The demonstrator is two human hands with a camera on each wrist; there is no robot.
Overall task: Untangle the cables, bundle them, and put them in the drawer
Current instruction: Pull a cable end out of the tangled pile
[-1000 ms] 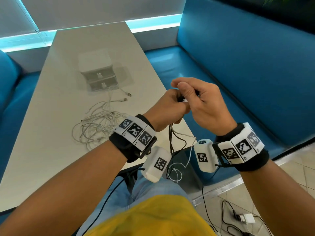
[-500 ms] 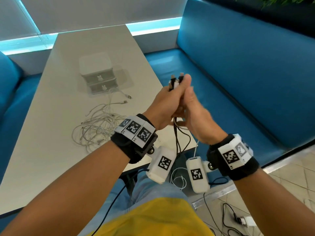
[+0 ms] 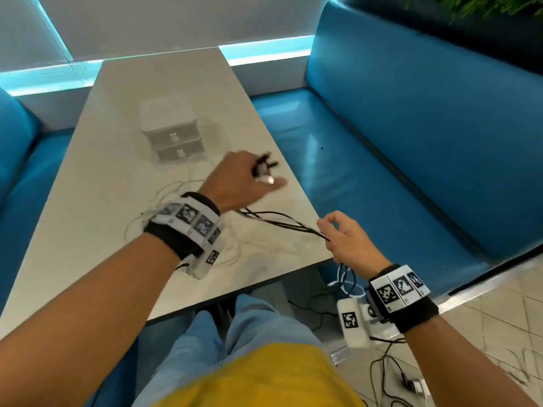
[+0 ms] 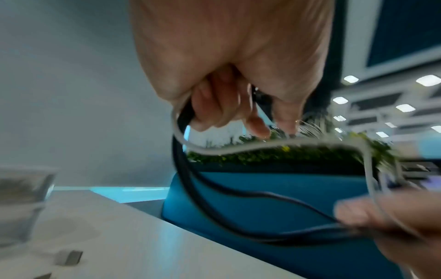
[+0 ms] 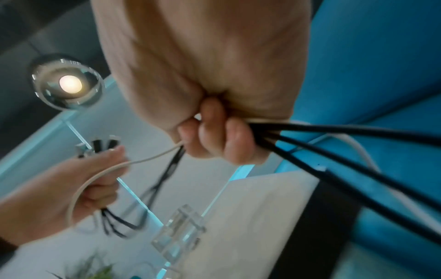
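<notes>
My left hand is over the table's right side and grips the plug ends of several black cables and one white cable. The black cables stretch from it to my right hand, which grips the bundle just off the table's near right corner. Below that hand the cables hang in loops. In the left wrist view my fingers curl round a black cable and a white cable. In the right wrist view black cables run out of my fist. The white two-drawer unit stands mid-table, both drawers closed.
A tangle of white cables lies on the table in front of the drawer unit, partly hidden by my left wrist. Blue bench seats flank the table. More cables and a charger lie on the floor at the right.
My hands were together in the air holding the plug ends. The left hand has moved forward over the table with the plugs; the right has slid back along the cables, pulling them straight.
</notes>
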